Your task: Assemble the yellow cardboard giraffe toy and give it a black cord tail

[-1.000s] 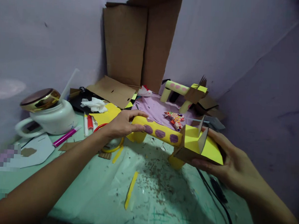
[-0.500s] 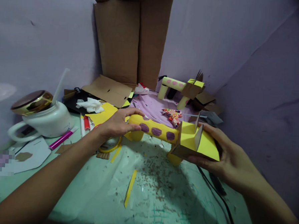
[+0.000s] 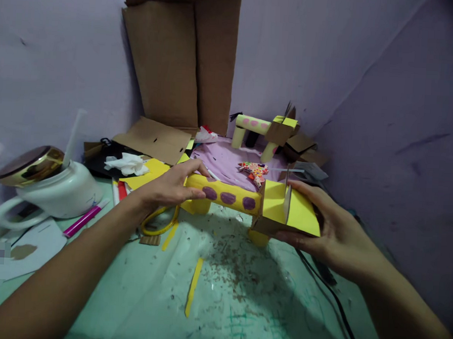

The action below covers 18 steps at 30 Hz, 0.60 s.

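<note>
A yellow cardboard animal figure (image 3: 235, 195) spans the space between my hands. Its tube body has purple spots, and yellow legs show beneath. My left hand (image 3: 178, 184) is closed around the tube's rear end, thumb on the near side. The figure's box-shaped head (image 3: 274, 196), topped in yellow with upright card pieces, is gripped by my right hand (image 3: 322, 222) from the right, thumb along the lower near edge. Behind it stands a similar pale yellow animal figure (image 3: 253, 124) with pink spots. Whether the held figure's legs touch the table cannot be made out.
On the left are a white mug (image 3: 64, 191) with a gold-rimmed lid and a purple marker (image 3: 82, 221). Scissors with a yellow handle (image 3: 159, 224) lie by my left wrist. Yellow paper strips (image 3: 193, 287), brown crumbs and a black cable (image 3: 333, 296) lie on the green table cover.
The view has turned slightly to the right, so the scene sits farther left. Both hands keep the same hold on the figure.
</note>
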Each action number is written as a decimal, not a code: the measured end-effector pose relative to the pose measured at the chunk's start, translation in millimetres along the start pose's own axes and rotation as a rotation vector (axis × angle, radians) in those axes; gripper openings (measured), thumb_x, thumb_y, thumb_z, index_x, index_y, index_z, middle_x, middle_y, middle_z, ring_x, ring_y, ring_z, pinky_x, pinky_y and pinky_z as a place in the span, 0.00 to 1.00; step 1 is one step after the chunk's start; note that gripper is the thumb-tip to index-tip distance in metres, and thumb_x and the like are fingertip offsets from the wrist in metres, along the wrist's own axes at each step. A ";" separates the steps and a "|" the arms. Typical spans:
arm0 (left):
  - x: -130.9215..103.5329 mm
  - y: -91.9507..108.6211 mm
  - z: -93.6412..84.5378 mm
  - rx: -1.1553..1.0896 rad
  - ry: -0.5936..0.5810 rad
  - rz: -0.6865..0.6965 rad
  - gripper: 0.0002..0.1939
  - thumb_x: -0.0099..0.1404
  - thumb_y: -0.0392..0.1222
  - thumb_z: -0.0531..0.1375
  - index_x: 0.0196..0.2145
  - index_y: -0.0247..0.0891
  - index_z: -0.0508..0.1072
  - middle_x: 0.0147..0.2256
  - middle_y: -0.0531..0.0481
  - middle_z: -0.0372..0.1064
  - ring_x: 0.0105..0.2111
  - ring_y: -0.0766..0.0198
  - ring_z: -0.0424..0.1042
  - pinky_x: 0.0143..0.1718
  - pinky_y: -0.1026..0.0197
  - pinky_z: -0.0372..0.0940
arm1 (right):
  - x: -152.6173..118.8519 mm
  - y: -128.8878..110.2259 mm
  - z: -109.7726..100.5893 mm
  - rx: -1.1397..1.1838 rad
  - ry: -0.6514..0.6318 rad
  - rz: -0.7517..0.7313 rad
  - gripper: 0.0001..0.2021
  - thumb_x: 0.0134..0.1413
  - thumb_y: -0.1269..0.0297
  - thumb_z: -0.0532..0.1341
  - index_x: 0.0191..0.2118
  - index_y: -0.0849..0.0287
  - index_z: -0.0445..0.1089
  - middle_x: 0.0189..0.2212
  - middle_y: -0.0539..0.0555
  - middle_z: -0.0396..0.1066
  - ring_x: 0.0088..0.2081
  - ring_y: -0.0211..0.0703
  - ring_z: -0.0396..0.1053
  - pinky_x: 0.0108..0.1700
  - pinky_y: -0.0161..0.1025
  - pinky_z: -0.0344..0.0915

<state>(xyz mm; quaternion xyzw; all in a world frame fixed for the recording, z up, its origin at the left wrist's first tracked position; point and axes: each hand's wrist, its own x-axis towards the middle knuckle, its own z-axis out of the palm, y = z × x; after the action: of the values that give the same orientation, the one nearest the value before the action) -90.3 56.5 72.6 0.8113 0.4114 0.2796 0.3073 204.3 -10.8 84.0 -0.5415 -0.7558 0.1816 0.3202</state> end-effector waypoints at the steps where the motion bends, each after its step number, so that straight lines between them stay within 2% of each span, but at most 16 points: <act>1: 1.8 -0.2 -1.5 0.014 -0.024 0.014 0.16 0.54 0.46 0.59 0.40 0.39 0.66 0.41 0.47 0.66 0.40 0.58 0.65 0.41 0.58 0.60 | 0.1 -0.7 -0.1 -0.003 0.003 -0.003 0.40 0.35 0.47 0.69 0.56 0.53 0.60 0.53 0.59 0.64 0.49 0.60 0.66 0.51 0.57 0.64; 5: 9.8 2.7 -8.5 0.126 -0.120 0.056 0.16 0.54 0.46 0.59 0.39 0.39 0.65 0.41 0.48 0.65 0.41 0.58 0.64 0.43 0.59 0.59 | 0.3 -1.8 0.5 0.007 0.004 -0.005 0.39 0.36 0.47 0.69 0.56 0.53 0.60 0.53 0.59 0.64 0.50 0.60 0.66 0.51 0.57 0.64; 10: 18.9 16.4 -14.9 0.293 -0.160 0.063 0.15 0.51 0.43 0.62 0.38 0.37 0.69 0.39 0.47 0.67 0.41 0.56 0.65 0.42 0.59 0.58 | -0.4 0.8 1.6 0.057 0.001 0.001 0.39 0.36 0.48 0.70 0.56 0.54 0.59 0.54 0.58 0.63 0.52 0.59 0.64 0.53 0.56 0.63; 13: 22.5 23.8 -16.2 0.272 -0.215 0.061 0.15 0.48 0.39 0.64 0.37 0.40 0.74 0.39 0.48 0.68 0.43 0.54 0.65 0.47 0.58 0.55 | -1.0 1.1 1.5 0.052 0.003 -0.009 0.40 0.36 0.48 0.69 0.57 0.54 0.59 0.54 0.58 0.62 0.52 0.59 0.64 0.54 0.56 0.62; 18: 23.5 27.5 -16.2 0.209 -0.234 0.077 0.13 0.48 0.35 0.64 0.34 0.40 0.76 0.36 0.49 0.69 0.41 0.54 0.66 0.45 0.57 0.56 | -1.9 0.0 -0.1 0.001 0.016 -0.029 0.40 0.36 0.46 0.69 0.57 0.53 0.59 0.53 0.57 0.63 0.52 0.60 0.63 0.55 0.56 0.61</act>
<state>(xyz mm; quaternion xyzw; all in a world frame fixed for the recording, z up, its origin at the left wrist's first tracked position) -76.3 67.6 108.0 0.8811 0.3681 0.1505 0.2561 204.8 -12.6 83.5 -0.5316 -0.7610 0.1729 0.3292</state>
